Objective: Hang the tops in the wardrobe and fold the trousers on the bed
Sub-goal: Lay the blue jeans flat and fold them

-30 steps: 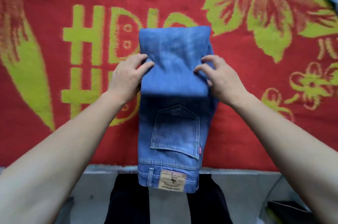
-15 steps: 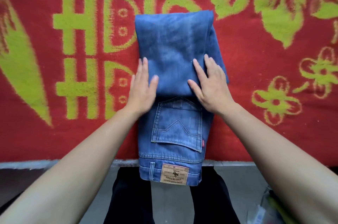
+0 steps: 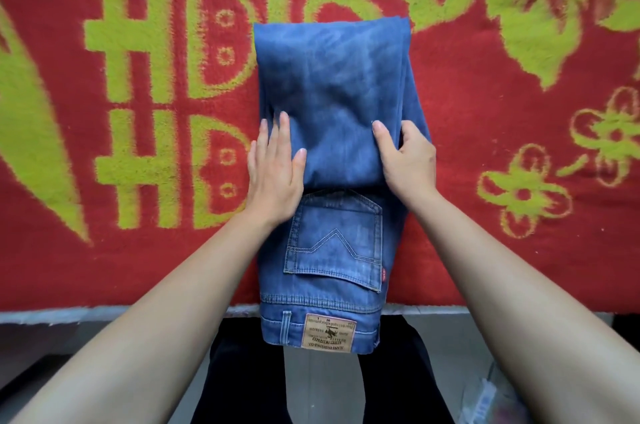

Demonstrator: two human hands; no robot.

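The jeans (image 3: 332, 94) lie folded on the red blanket (image 3: 138, 267), waist hanging off the near edge. The left hand (image 3: 273, 174) presses flat on them. The right hand (image 3: 408, 160) grips their right side, fingers maybe tucked under. Thick, floppy cloth: hold both side edges.

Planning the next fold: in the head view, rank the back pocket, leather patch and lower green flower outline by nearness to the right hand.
1. back pocket of the jeans, just below the right hand.
2. lower green flower outline, on the blanket to its right.
3. leather patch, lowest, nearest the person.
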